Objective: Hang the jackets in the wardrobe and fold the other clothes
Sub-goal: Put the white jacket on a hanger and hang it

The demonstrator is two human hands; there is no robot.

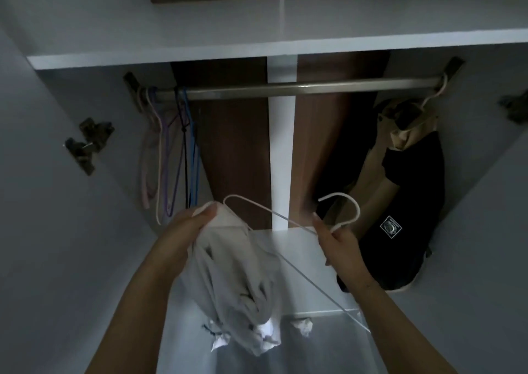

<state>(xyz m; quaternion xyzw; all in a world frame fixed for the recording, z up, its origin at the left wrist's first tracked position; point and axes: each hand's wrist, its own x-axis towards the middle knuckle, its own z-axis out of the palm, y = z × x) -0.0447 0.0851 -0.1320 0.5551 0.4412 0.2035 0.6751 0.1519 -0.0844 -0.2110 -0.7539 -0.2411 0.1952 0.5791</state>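
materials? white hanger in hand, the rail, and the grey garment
White hanger: looks like thin wire with a matte white coating; slim and bent into a hook. Held by the right hand.
Rail: likely brushed metal; dull silver sheen along its length.
Grey garment: soft knit or jersey fabric, matte, bunched in limp folds; the left hand grips it.

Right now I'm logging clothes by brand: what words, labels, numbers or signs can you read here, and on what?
No text can be read.
Patch on the black and tan jacket: a white-bordered diamond logo, its design too small and blurred to read.
Grey garment, white hanger, coloured hangers on the rail: no lettering visible.
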